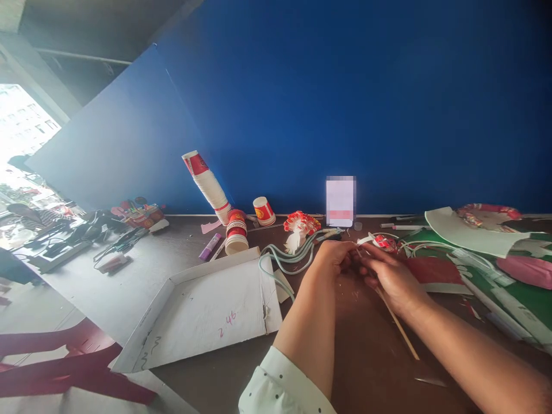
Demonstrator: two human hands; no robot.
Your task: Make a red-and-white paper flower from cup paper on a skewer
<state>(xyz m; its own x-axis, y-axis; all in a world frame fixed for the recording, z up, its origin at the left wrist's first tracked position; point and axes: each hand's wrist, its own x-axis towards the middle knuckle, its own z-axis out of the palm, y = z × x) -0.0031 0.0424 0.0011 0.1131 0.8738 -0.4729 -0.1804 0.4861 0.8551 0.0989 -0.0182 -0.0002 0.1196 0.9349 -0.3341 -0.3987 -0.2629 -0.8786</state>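
My left hand (334,260) and my right hand (394,282) meet over the brown table (371,356), fingers pinched together around a thin wooden stick (399,326). The stick slants down to the right from under my right palm. A small white strip and a red-and-white paper piece (382,242) sit at my fingertips. Which fingers grip the stick top is hidden.
A shallow white cardboard tray (207,310) lies left of my arms. Behind it are a leaning stack of paper cups (209,185), cut cups (237,232), a purple glue stick (210,246), pale green strips (287,260). Green, red and pink paper sheets (495,276) cover the right side. A red stool (64,362) stands at lower left.
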